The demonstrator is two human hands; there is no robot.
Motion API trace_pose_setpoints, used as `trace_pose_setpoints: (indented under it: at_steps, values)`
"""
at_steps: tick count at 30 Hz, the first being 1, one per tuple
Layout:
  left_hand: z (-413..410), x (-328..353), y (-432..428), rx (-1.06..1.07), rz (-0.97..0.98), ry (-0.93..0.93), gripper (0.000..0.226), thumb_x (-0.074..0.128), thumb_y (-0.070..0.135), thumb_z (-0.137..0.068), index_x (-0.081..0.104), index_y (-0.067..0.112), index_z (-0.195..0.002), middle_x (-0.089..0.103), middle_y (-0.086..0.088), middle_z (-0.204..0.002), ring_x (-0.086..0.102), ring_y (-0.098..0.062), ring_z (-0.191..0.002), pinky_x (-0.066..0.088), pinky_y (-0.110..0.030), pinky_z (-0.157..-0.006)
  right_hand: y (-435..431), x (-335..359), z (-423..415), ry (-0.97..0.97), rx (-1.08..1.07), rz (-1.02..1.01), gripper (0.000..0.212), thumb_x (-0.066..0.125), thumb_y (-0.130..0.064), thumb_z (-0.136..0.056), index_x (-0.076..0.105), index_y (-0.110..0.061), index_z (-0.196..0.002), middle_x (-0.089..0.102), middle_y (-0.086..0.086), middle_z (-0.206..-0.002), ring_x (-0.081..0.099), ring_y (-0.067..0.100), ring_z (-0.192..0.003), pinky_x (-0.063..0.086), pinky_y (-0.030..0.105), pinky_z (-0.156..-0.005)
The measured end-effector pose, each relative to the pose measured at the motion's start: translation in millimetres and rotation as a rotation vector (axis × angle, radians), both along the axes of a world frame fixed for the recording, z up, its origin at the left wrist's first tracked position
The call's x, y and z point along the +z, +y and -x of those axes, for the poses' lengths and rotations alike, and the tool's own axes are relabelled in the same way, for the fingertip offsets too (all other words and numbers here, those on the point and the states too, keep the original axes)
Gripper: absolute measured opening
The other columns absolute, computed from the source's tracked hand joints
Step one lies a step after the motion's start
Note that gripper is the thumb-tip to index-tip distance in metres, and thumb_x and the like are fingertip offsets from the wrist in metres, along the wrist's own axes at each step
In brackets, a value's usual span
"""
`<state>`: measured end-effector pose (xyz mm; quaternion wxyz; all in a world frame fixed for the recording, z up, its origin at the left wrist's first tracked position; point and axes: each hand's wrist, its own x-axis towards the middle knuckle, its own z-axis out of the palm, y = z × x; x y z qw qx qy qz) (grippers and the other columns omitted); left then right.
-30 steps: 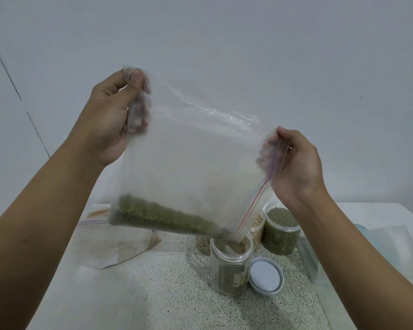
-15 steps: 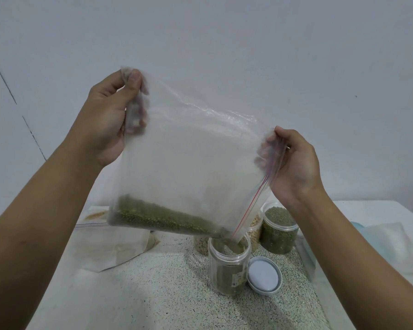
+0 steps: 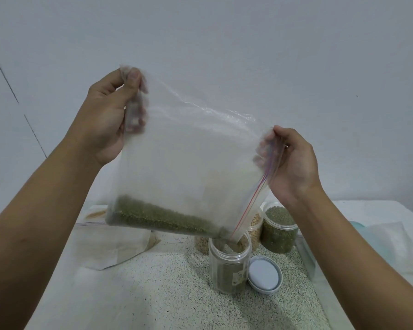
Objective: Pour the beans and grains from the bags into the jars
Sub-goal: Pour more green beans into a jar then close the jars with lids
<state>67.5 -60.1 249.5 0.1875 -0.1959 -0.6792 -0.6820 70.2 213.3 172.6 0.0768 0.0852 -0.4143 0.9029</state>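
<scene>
Pinching the tilted zip bag [image 3: 188, 163] at opposite corners, left hand [image 3: 105, 117] raised above right hand [image 3: 293, 165], over the jar [image 3: 229, 265].

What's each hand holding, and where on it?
The zip bag: left hand pinches its top left corner, right hand grips the upper end of its zip edge.

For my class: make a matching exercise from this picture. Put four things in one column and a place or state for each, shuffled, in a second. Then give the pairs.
Things
1. zip bag of green beans
2. front jar
3. grey lid
4. full jar of green beans

Places and states
A. lies on the table beside the front jar
B. stands at the back right, filled nearly to the rim
C. held tilted in the air
D. stands under the bag's lower corner, partly filled

Pairs: 1-C, 2-D, 3-A, 4-B
</scene>
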Motion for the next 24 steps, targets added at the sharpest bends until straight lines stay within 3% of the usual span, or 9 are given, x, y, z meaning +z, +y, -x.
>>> trace_pose_setpoints:
  at_steps: [24]
  values:
    - [-0.6, 2.0, 0.0, 0.005, 0.009, 0.007, 0.026, 0.052, 0.035, -0.104, 0.058, 0.024, -0.081, 0.054, 0.004, -0.064, 0.050, -0.012, -0.052, 0.033, -0.026, -0.053, -1.4, 0.4, 2.3, -0.014, -0.012, -0.012, 0.028, 0.052, -0.019, -0.098, 0.057, -0.015, -0.071, 0.059, -0.003, -0.066, 0.047, 0.014, -0.053, 0.037, 0.026, -0.053]
